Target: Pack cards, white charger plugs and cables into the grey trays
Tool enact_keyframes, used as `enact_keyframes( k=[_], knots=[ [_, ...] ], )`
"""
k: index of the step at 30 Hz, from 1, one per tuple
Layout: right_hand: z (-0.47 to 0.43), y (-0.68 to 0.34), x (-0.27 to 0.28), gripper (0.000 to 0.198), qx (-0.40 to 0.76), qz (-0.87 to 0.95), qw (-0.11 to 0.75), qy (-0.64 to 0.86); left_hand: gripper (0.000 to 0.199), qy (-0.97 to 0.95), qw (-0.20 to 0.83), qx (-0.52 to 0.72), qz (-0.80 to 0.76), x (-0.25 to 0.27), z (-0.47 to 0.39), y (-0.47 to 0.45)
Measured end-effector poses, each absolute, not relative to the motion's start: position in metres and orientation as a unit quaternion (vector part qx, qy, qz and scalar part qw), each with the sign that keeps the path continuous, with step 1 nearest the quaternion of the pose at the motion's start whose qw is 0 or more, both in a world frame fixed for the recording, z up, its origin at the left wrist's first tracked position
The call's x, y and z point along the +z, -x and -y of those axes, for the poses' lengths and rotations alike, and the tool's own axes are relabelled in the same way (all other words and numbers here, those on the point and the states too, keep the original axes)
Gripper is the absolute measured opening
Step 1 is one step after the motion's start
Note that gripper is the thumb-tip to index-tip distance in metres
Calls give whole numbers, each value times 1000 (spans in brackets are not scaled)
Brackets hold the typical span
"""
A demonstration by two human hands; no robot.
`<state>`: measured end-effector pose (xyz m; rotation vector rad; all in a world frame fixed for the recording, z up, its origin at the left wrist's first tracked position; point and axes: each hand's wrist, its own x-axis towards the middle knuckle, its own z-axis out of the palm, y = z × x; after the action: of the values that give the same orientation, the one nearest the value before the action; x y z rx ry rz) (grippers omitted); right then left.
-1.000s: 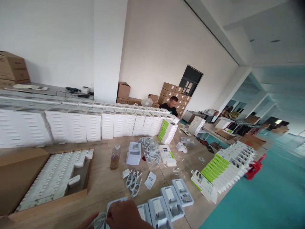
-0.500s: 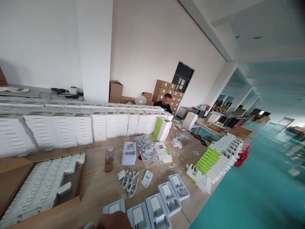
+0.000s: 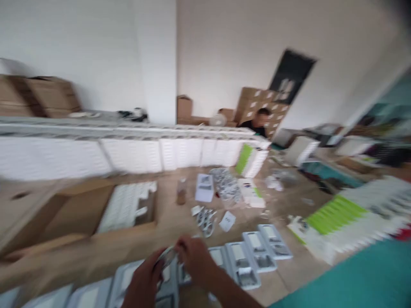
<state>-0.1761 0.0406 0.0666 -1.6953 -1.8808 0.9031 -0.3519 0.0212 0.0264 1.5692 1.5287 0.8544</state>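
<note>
My left hand [image 3: 144, 273] is closed around a coiled white cable [image 3: 167, 256], blurred by motion. My right hand [image 3: 194, 256] meets it from the right, its fingers pinched together at the coil's edge. Beneath both hands runs a row of grey-blue plastic trays [image 3: 251, 278], several with a white piece in the upper compartment. More coiled cables [image 3: 206, 221] lie beyond the hands, with a small white adapter [image 3: 195, 210] and a printed card [image 3: 227, 221] beside them.
An open carton [image 3: 80, 209] of white pieces stands on the left. Behind it runs a long wall of stacked white boxes [image 3: 131, 155]. A bottle [image 3: 181, 191] and a bag of cables [image 3: 224, 184] stand mid-table. Green-edged boxes [image 3: 335, 214] are at right; a person [image 3: 257, 124] sits behind.
The view has swung left and down, smearing the picture. Both my hands now show over the trays, together at the coiled cable; before, only one hand showed at the bottom edge.
</note>
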Motion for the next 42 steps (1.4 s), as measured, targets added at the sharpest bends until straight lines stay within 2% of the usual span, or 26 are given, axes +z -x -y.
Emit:
enact_keyframes(
  k=[2,5,8,12,17,19,24,26,29,35,39,42],
  knots=[
    [-41,177,68,19,355,668,294,585,38,-641,386,329,-576,39,-17,348],
    [-44,180,64,23,431,626,348,549,36,-630,408,332,-571,51,-18,344],
    [-39,184,59,28,490,586,369,529,35,-596,440,341,-579,56,-12,344],
    [-35,189,55,28,500,567,393,523,34,-570,475,361,-565,52,-7,345],
    [-31,194,54,32,610,494,372,495,37,-420,615,424,-515,40,-9,348],
    [-28,195,53,32,580,518,374,506,37,-385,639,441,-499,38,-7,349],
    [-28,195,37,23,384,634,387,548,36,-352,667,448,-480,37,-4,356],
    [-30,196,30,20,381,635,386,550,34,-365,664,440,-481,35,-2,360],
    [-30,196,22,31,475,612,351,526,32,-423,626,412,-510,30,8,368],
    [-17,202,0,34,642,581,194,461,27,-501,570,324,-564,17,47,394],
    [-7,225,-20,41,725,528,96,432,26,-470,582,336,-572,5,74,419],
    [-5,258,-19,39,740,534,38,408,26,-410,607,379,-566,-3,90,445]
  ],
)
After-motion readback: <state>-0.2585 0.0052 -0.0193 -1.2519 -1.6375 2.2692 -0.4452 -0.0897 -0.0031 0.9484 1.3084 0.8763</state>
